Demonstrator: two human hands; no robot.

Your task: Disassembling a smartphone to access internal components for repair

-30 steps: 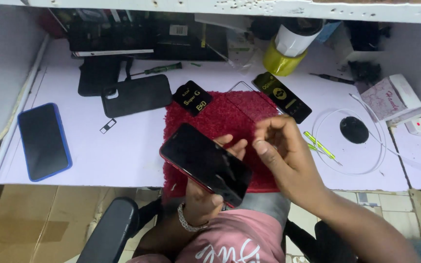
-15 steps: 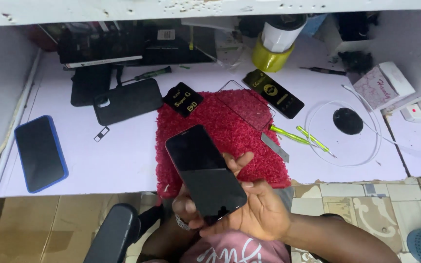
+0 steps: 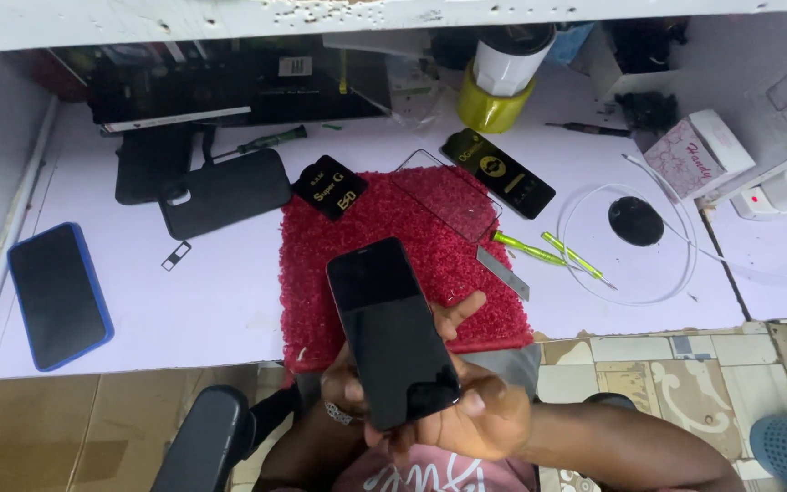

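Both hands held the black phone, screen up, just over the worktop's near edge & red mat. Right hand had its grip closed round the phone's lower end; left hand cupped it underneath, mostly hidden. Blue-cased phone lay well apart at left.

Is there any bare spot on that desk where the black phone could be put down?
Yes: the widest bare patch of the desk lies between the blue-cased phone and the red mat, below the black case. The mat's near left part is free too. The back edge and the right side, around the white cable loop, are crowded.
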